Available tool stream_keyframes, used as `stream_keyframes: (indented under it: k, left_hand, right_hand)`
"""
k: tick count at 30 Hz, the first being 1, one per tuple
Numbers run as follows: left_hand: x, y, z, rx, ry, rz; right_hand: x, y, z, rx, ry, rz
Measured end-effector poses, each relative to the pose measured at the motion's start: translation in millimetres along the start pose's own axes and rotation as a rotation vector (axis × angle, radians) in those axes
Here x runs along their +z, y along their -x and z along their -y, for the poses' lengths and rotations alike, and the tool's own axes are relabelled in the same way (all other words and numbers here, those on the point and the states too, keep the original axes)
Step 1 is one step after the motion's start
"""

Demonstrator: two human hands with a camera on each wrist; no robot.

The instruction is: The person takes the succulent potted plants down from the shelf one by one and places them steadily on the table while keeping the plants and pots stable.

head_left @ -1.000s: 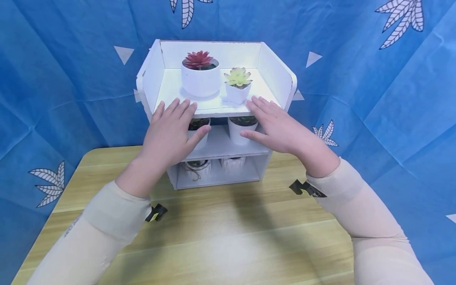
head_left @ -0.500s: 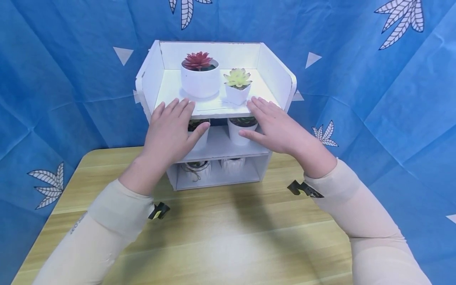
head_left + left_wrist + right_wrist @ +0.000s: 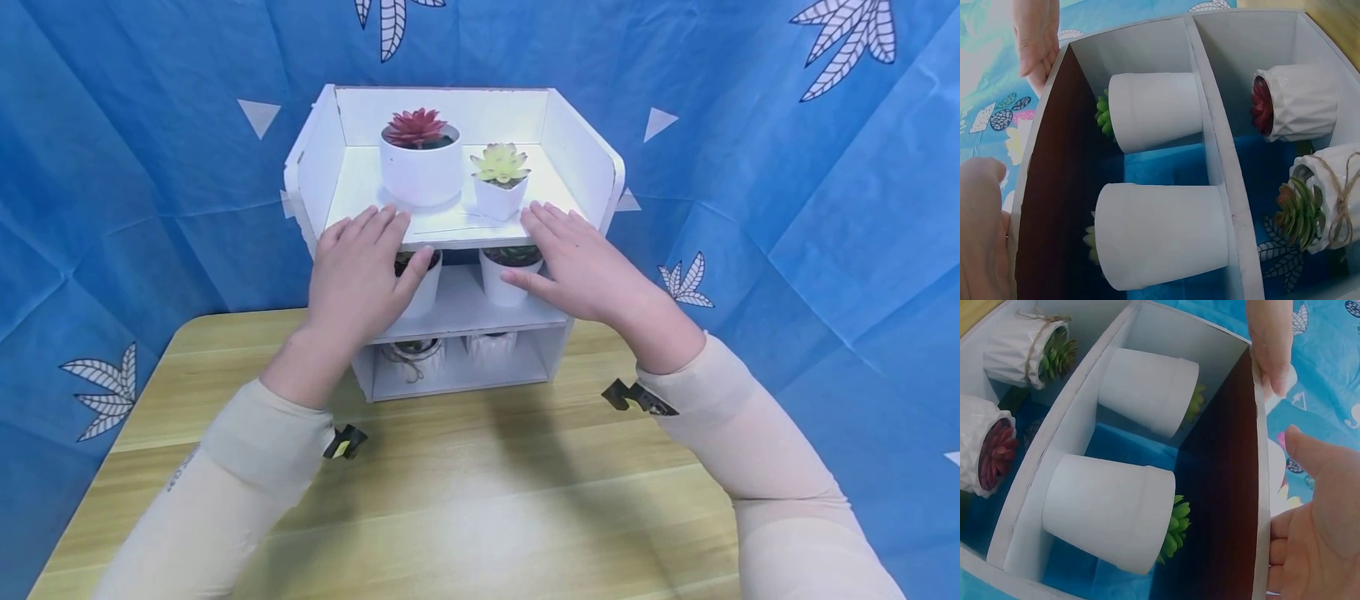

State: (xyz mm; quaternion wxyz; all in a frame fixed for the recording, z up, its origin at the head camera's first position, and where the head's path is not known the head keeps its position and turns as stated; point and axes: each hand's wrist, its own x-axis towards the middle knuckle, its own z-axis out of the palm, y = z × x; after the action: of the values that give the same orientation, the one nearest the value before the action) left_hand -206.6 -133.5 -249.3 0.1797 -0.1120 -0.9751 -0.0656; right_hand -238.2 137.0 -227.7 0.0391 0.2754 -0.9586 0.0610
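My left hand (image 3: pixel 352 279) lies over the left front edge of the white three-tier shelf (image 3: pixel 468 317), fingers straight and spread, fingertips on the top board. On the right, my right hand (image 3: pixel 585 267) rests likewise on the front edge, its fingertips beside the small pot with a yellow-green succulent (image 3: pixel 500 185). Behind my left hand stands a larger round white pot with a red succulent (image 3: pixel 422 167). Neither hand holds anything. Two plain white pots (image 3: pixel 1160 234) stand on the middle tier, one partly hidden by my left hand in the head view.
The bottom tier holds a ribbed white pot tied with twine (image 3: pixel 1342 200) and another with a dark red succulent (image 3: pixel 1300 106). The shelf stands at the back of a wooden table (image 3: pixel 465 483), before a blue leaf-print cloth (image 3: pixel 750 208).
My left thumb has drawn slightly left and up, and the left forearm has shifted a little to the right. My right forearm moved slightly left; the pots stay put.
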Motion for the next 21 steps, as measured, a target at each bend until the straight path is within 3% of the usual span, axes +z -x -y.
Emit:
stream_keyframes:
  k: [9,21]
  left_hand:
    - [6.2,-1.9,-1.2,-0.026,0.016,-0.070]
    - [9.2,-1.7,-2.5,-0.045,0.034,-0.114]
  right_hand:
    - [-2.7,-1.7,-1.2,0.027,-0.036,-0.020]
    - [-5.7,-6.2,-1.4,0.092,-0.118,-0.046]
